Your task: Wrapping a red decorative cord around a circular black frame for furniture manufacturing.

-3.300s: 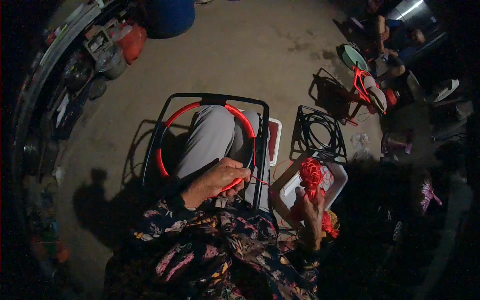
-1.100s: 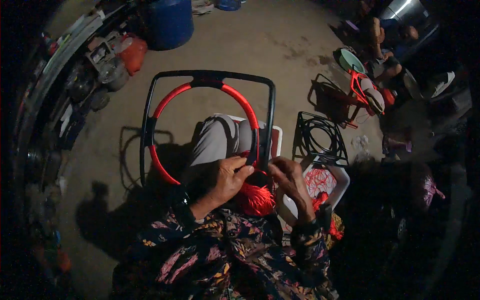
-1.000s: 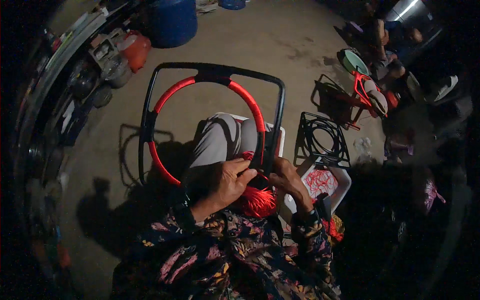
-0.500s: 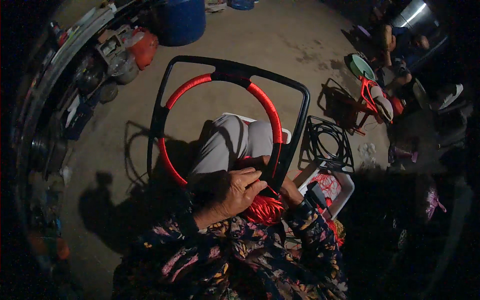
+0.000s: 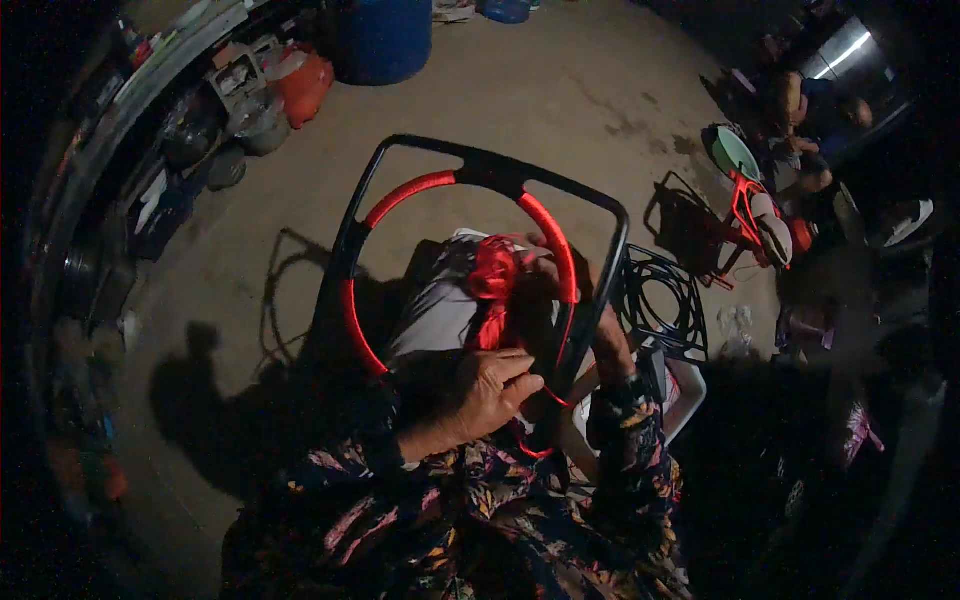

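Note:
A black squarish frame (image 5: pixel 622 225) with a round ring inside it stands tilted over my lap. Shiny red thread is wound round parts of the ring (image 5: pixel 548 232), with black stretches between. My left hand (image 5: pixel 492 393) is closed at the ring's near side, its fingertips pinching a strand of red thread (image 5: pixel 556 396). Behind the frame's right side, my right hand (image 5: pixel 543 268) is closed on a bundle of red thread (image 5: pixel 494 270), which shows through the ring. The frame hides part of that hand. A red loop (image 5: pixel 535 452) hangs below.
More black frames (image 5: pixel 665 305) lie at the right, beside a white bin (image 5: pixel 690 400). Farther right are a red chair (image 5: pixel 745 205), a green basin (image 5: pixel 735 152) and a seated person. A blue barrel (image 5: pixel 382 40) stands at the back; bags and clutter line the left.
My right hand has carried the red thread bundle from below the frame up behind its right side, into view through the ring. The view has shifted slightly; my left hand keeps its pinch.

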A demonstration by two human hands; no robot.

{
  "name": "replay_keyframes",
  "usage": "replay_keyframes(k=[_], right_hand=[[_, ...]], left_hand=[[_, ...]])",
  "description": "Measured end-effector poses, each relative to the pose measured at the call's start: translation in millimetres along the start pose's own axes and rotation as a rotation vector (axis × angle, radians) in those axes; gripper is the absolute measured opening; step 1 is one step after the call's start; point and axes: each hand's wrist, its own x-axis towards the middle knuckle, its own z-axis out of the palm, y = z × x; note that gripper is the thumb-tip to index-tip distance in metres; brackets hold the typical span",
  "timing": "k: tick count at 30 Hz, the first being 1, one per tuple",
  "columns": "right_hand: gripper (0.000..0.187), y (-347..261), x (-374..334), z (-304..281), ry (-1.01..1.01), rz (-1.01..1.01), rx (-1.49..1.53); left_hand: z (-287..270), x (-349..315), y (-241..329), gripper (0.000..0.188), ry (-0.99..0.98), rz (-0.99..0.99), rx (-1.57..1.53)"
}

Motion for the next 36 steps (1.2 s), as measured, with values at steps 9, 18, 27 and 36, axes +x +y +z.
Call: replay_keyframes(k=[9, 18, 27, 36], right_hand=[[0.014, -37.0, -31.7, -14.4, 0.452, -0.061, -0.477], [0.023, -72.0, -32.8, 20.1, 0.149, -0.328, -1.061], [0.028, -14.6, -23.0, 61.7, -0.075, -0.216, -0.937], [0.027, -112.8, -17.7, 8.6, 0.04, 0.277, 0.857]], left_hand=[[0.0, -2.4, -7.3, 0.023, -0.046, -0.107, -0.07], [27.3, -23.4, -46.0, 0.023, -0.025, -0.286, 0.186], [-5.9, 8.3, 12.6, 0.011, -0.36, -0.492, 0.188], [34.4, -38.9, -58.0, 0.019, 0.095, 0.001, 0.17]])
